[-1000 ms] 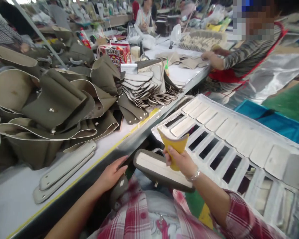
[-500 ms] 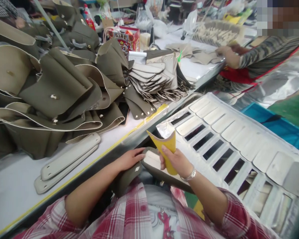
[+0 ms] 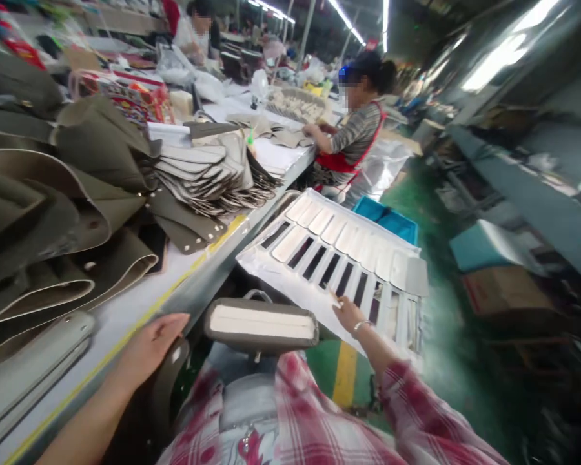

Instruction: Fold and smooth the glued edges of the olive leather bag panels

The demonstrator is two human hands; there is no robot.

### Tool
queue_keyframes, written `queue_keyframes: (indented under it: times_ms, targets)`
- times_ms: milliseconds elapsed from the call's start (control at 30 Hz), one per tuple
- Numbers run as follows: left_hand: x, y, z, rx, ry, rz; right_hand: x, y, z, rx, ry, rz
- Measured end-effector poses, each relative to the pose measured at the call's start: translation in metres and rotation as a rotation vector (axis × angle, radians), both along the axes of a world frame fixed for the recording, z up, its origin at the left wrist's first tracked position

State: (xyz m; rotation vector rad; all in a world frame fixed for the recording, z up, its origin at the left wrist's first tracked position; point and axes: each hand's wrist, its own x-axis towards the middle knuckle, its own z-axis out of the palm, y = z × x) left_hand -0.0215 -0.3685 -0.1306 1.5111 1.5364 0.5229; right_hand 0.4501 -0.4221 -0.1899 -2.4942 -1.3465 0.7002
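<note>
1. A long factory hall with a green floor, ceiling strip lights and rows of workstations stretches ahead.
2. The long white work surface, edged with a yellow stripe, carries heaped olive-green leather bag panels and a fanned stack of pale grey strips.
3. A silvery slotted rack of pale oblong pieces tilts beside the surface.
4. Farther along, a person in a striped top and red apron works at the surface.
5. An olive oblong bag base with cream inner face rests on the lap.
6. The right hand touches the rack; whether its fingers grip anything, I cannot tell.
7. The left hand lies flat, fingers loosely spread and holding nothing, at the surface edge.
</note>
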Motion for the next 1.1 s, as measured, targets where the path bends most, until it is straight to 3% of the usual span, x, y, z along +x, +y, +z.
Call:
queue_keyframes:
  times_ms: [100, 167, 267, 367, 433, 533, 600, 667, 700, 767, 867, 967, 1033, 1100]
  targets:
    - [-0.007, -0.003, 0.022, 0.011, 0.038, 0.035, -0.001, -0.017, -0.031, -0.118, -0.099, -0.040]
    - [-0.004, -0.006, 0.039, 0.019, 0.036, 0.047, -0.008, -0.023, -0.041, -0.168, -0.118, -0.019]
    - [0.007, -0.010, 0.057, 0.049, -0.054, 0.113, -0.010, -0.023, -0.043, -0.194, -0.137, 0.041]
    - [0.016, -0.005, 0.063, 0.021, -0.329, 0.289, -0.004, -0.013, -0.035, -0.169, -0.195, 0.077]
    - [0.021, 0.002, 0.066, -0.045, -0.630, 0.408, -0.010, -0.007, -0.016, -0.035, -0.137, 0.113]
    - [0.032, 0.015, 0.070, -0.201, -1.061, 0.439, -0.045, -0.008, 0.033, 0.246, 0.085, 0.276]
    - [0.046, 0.023, 0.070, -0.307, -1.216, 0.424, -0.079, -0.016, 0.070, 0.428, 0.463, 0.464]
    - [0.063, 0.025, 0.067, -0.384, -1.261, 0.468, -0.110, -0.027, 0.099, 0.434, 0.872, 0.661]
    - [0.071, 0.024, 0.064, -0.404, -1.256, 0.513, -0.122, -0.032, 0.109, 0.361, 1.017, 0.743]
    - [0.085, 0.018, 0.056, -0.406, -1.217, 0.631, -0.138, -0.041, 0.118, 0.206, 1.226, 0.804]
    - [0.096, 0.004, 0.042, -0.342, -1.093, 0.794, -0.144, -0.049, 0.110, 0.022, 1.228, 0.717]
    - [0.093, -0.012, 0.032, -0.272, -0.881, 0.862, -0.140, -0.055, 0.096, -0.087, 1.111, 0.471]
    - [0.087, -0.019, 0.028, -0.230, -0.707, 0.808, -0.134, -0.059, 0.088, -0.095, 1.111, 0.273]
    - [0.079, -0.021, 0.023, -0.158, -0.535, 0.671, -0.125, -0.060, 0.081, -0.045, 1.127, 0.102]
